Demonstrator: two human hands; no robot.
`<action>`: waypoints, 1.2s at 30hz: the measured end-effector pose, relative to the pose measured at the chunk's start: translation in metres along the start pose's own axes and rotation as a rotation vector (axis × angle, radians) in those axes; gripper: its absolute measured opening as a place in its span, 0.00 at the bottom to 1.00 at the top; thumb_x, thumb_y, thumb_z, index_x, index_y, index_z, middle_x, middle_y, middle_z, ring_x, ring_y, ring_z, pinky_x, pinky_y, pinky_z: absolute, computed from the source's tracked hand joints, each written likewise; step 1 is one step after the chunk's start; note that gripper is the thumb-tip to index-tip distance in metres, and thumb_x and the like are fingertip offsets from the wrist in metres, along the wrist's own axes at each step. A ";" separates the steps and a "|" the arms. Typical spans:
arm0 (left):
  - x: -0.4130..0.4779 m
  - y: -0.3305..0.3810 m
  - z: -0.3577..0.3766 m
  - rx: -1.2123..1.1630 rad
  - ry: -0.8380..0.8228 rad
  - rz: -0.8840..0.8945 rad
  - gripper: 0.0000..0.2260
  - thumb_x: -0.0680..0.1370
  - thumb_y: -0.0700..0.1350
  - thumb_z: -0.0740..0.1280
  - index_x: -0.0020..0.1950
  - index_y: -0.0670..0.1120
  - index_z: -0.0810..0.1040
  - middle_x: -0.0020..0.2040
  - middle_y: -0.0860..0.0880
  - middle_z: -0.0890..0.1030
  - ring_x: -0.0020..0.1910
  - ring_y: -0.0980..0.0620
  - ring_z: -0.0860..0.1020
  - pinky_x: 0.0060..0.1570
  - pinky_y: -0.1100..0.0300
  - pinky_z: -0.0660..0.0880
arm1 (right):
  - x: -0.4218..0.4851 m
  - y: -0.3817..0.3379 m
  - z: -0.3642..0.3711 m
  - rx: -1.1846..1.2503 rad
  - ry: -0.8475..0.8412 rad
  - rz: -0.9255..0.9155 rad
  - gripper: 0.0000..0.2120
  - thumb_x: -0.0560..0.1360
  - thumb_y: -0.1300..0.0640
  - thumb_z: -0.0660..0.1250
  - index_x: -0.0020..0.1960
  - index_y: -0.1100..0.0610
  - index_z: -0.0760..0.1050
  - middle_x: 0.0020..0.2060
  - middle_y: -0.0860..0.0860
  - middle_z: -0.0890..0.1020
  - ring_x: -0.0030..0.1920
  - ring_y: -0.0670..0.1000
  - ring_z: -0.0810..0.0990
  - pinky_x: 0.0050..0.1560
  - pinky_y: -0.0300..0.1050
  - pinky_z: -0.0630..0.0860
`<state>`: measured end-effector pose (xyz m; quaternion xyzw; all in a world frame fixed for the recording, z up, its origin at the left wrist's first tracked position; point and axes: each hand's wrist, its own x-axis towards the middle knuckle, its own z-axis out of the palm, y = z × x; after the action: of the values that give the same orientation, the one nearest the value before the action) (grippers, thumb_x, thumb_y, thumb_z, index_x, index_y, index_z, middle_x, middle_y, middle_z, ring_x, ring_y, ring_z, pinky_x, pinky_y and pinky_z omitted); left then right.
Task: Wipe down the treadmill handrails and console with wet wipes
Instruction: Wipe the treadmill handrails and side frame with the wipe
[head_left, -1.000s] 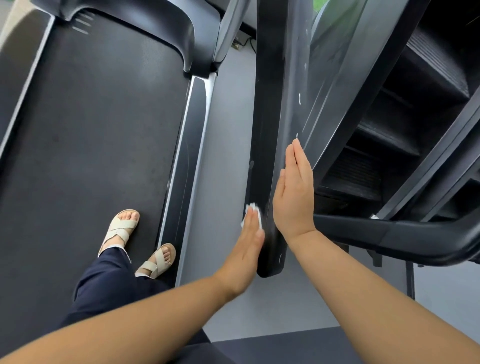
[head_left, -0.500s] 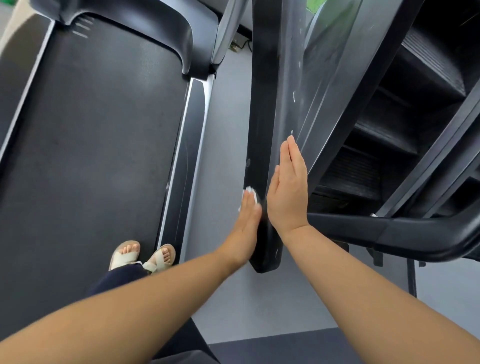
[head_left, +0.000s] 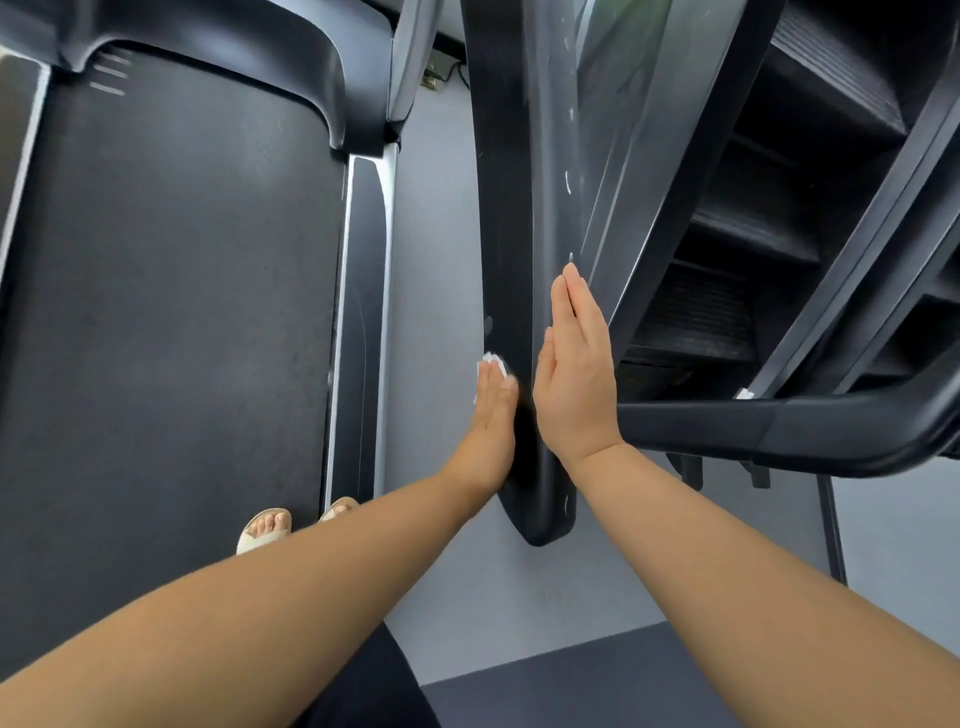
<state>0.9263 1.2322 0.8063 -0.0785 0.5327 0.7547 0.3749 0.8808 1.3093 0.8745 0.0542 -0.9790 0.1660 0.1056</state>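
My left grip (head_left: 491, 421) is flat, fingers straight. It presses a white wet wipe (head_left: 491, 358) on the left side of the black handrail (head_left: 511, 182), close to the rail's near end. Only a small bit of the wipe peeks out past my fingertips; the rest is probably folded under them. My right grip (head_left: 574, 374) is flat too and lies on the right side of the same rail, with nothing in it. The rail sits between both palms. To the left is the dark treadmill belt (head_left: 171, 312), with my sandals (head_left: 262, 530) on its right edge.
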 end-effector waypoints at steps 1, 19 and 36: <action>-0.016 -0.003 0.003 0.002 -0.037 -0.011 0.40 0.70 0.78 0.42 0.78 0.60 0.44 0.78 0.62 0.46 0.76 0.63 0.45 0.76 0.54 0.45 | 0.000 0.000 0.000 0.001 0.005 0.000 0.23 0.80 0.60 0.49 0.73 0.67 0.61 0.72 0.60 0.66 0.73 0.55 0.62 0.74 0.36 0.53; -0.036 -0.035 0.020 0.026 -0.071 0.084 0.40 0.70 0.78 0.43 0.77 0.61 0.41 0.77 0.64 0.43 0.75 0.65 0.42 0.74 0.57 0.42 | 0.002 0.000 -0.003 0.020 -0.033 0.012 0.21 0.79 0.68 0.54 0.72 0.68 0.61 0.72 0.61 0.65 0.73 0.58 0.62 0.73 0.33 0.51; -0.041 -0.058 0.025 -0.023 0.007 0.112 0.33 0.75 0.72 0.49 0.76 0.63 0.45 0.76 0.67 0.49 0.75 0.65 0.46 0.73 0.67 0.49 | -0.062 0.014 -0.013 0.159 -0.173 -0.134 0.22 0.80 0.63 0.49 0.73 0.68 0.59 0.73 0.55 0.57 0.75 0.52 0.53 0.75 0.45 0.51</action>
<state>0.9998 1.2431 0.7953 -0.0555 0.5287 0.7805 0.3291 0.9418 1.3310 0.8687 0.1417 -0.9624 0.2302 0.0270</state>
